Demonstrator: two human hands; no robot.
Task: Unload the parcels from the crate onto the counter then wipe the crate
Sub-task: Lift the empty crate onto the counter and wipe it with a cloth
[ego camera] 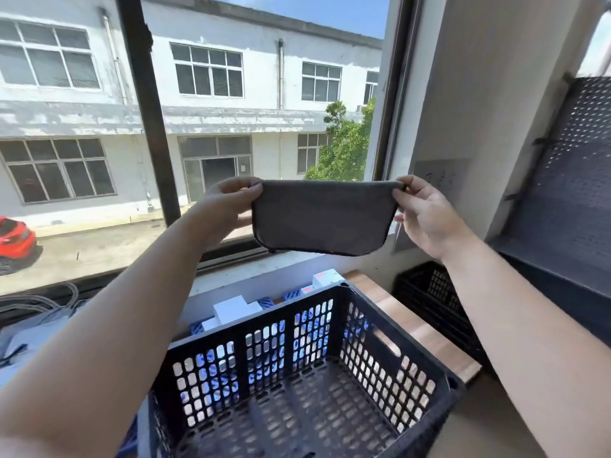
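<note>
Above the empty crate, the left hand and right hand each pinch a top corner of the grey cloth. It hangs limp and light; bunching it should wipe better. Parcels lie behind the crate.

You hold a dark grey cloth stretched before the window, your left hand and right hand pinching its upper corners above the black slotted crate on the wooden counter, white and blue parcels stacked just behind.
</note>
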